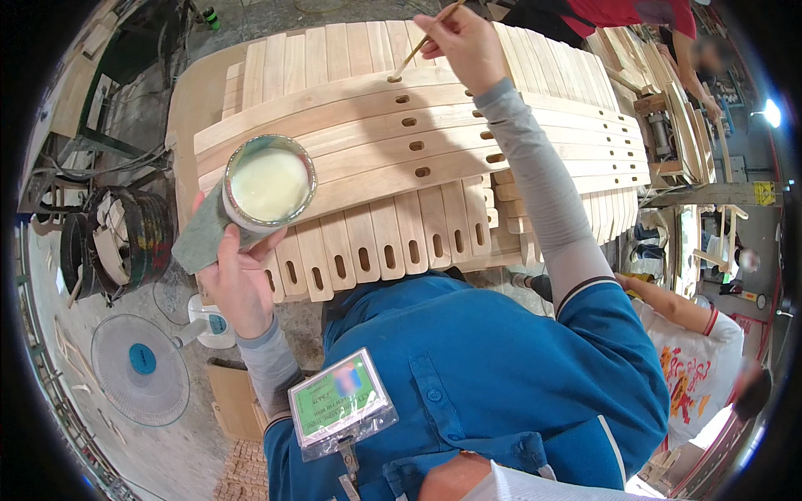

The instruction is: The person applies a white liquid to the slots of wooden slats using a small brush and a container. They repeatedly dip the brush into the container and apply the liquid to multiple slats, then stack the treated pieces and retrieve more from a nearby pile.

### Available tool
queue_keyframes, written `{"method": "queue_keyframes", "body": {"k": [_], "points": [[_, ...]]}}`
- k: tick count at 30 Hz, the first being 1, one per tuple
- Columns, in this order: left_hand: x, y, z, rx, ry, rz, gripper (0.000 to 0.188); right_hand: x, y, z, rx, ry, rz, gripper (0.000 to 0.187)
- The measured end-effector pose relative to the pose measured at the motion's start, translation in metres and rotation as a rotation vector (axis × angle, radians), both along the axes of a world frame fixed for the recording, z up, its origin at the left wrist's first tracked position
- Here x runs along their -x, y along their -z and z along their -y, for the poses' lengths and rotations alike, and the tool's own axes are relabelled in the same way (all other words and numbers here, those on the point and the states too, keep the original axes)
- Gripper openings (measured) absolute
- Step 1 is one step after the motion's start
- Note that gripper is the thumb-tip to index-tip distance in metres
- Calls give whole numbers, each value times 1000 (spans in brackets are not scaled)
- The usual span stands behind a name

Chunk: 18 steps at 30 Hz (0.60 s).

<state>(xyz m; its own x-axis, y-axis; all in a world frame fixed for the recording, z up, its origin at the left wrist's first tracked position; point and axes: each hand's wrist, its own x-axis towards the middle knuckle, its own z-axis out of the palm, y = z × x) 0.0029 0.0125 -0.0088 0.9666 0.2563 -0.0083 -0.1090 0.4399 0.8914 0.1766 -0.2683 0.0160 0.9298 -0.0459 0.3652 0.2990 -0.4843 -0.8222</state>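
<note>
Right hand [468,50] gripping a slender brush [424,43], its tip at a slot [395,79] in a pale board [309,98], left hand [242,280] clasping a cup [227,188] of creamy liquid [271,185] leftward and bodyward of that slot; even coating probably requires a lightly loaded tip.

Grey concrete floor [171,451], glowing white lamp [771,113]
</note>
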Motion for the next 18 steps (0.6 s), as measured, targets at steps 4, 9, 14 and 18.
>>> {"method": "queue_keyframes", "body": {"k": [4,9,14,18], "points": [[0,-2,-2,13,-23,9,49,-8,14,-2,154,43,36,16],[0,-3,-3,0,-36,26,49,-3,6,-18,417,-75,216,17],[-1,-8,-2,-3,1,55,49,-7,6,-11,413,12,194,24],[-3,-15,7,-12,19,62,48,-8,8,-14,257,-47,63,23]]}}
